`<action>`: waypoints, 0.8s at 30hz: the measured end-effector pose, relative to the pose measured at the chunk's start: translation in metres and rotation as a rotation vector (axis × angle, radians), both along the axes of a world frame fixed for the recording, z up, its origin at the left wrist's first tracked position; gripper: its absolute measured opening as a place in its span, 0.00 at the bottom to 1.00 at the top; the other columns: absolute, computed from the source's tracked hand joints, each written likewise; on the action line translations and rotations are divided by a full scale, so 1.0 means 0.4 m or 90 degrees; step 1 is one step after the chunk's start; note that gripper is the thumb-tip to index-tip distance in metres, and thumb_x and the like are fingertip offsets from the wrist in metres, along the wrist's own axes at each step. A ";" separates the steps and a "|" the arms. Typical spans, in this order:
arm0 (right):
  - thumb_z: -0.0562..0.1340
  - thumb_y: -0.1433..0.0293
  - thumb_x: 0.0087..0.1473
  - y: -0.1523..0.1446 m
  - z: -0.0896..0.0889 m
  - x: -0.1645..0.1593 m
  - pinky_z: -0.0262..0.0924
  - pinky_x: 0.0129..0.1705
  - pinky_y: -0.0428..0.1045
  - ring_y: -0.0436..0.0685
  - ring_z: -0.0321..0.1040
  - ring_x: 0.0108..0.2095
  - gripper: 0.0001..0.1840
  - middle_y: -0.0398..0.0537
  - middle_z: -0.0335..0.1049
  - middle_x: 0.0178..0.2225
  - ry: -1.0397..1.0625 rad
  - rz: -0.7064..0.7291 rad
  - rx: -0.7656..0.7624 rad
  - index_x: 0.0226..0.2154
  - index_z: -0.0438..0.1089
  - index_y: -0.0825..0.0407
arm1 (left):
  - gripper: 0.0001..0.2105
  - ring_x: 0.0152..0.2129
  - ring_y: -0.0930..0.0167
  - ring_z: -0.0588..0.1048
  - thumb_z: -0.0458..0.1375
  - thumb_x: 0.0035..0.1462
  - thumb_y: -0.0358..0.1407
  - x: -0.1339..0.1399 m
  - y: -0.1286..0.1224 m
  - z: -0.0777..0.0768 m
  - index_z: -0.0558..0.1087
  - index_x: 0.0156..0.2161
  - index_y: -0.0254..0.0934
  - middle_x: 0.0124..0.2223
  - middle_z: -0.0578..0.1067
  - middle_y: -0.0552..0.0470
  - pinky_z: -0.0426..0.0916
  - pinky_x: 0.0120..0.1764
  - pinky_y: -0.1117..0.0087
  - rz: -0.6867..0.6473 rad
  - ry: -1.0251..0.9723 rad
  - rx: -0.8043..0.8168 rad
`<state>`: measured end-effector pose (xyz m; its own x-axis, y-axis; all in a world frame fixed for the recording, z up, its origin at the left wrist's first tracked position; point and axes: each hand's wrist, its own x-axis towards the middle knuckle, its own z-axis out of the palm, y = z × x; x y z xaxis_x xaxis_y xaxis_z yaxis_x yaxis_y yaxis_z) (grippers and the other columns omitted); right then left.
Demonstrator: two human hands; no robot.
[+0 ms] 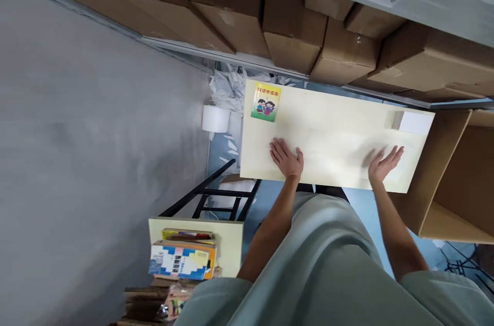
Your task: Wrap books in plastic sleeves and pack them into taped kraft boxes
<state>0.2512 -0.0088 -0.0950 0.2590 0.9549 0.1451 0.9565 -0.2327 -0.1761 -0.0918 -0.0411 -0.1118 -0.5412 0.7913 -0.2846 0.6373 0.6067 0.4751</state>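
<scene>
My left hand (287, 159) lies palm down on a pale cream tabletop (328, 136), its fingers spread and holding nothing. Above it, toward the far left corner, is a small yellow and green book (266, 102) with two cartoon children on the cover. On the right part of the top, my right hand (384, 164) is turned on its side with the fingers stretched and the thumb apart; nothing is in it. A white block-shaped item, perhaps a box or paper stack (415, 122), sits near the far right corner, just beyond my right hand.
A large open cardboard box (455, 177) stands right of the table. Beyond it runs a shelf of brown cartons (295, 33). At lower left, a small stand (227, 243) bears stacked books (183, 260). A white roll (215, 119) and crumpled paper (227, 89) lie by the grey wall.
</scene>
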 end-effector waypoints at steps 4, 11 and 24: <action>0.42 0.55 0.75 0.065 0.036 -0.384 0.50 0.73 0.75 0.71 0.36 0.80 0.41 0.68 0.37 0.80 0.098 0.179 -0.037 0.80 0.31 0.56 | 0.36 0.78 0.48 0.45 0.53 0.71 0.47 -0.013 -0.005 0.017 0.60 0.74 0.24 0.78 0.55 0.26 0.44 0.76 0.41 0.008 -0.024 0.047; 0.47 0.57 0.77 0.149 0.000 -0.823 0.39 0.79 0.65 0.65 0.30 0.81 0.36 0.57 0.36 0.81 0.098 0.484 -0.268 0.79 0.46 0.54 | 0.22 0.56 0.60 0.78 0.43 0.76 0.40 -0.234 0.014 0.043 0.70 0.65 0.35 0.60 0.76 0.33 0.73 0.59 0.55 0.078 -0.202 0.180; 0.54 0.58 0.73 0.143 -0.047 -0.833 0.37 0.79 0.67 0.67 0.36 0.80 0.37 0.54 0.43 0.80 0.192 0.425 -0.299 0.77 0.52 0.52 | 0.26 0.62 0.41 0.68 0.68 0.59 0.44 -0.407 0.390 0.052 0.72 0.57 0.30 0.60 0.72 0.27 0.62 0.66 0.41 -0.073 -0.057 -0.006</action>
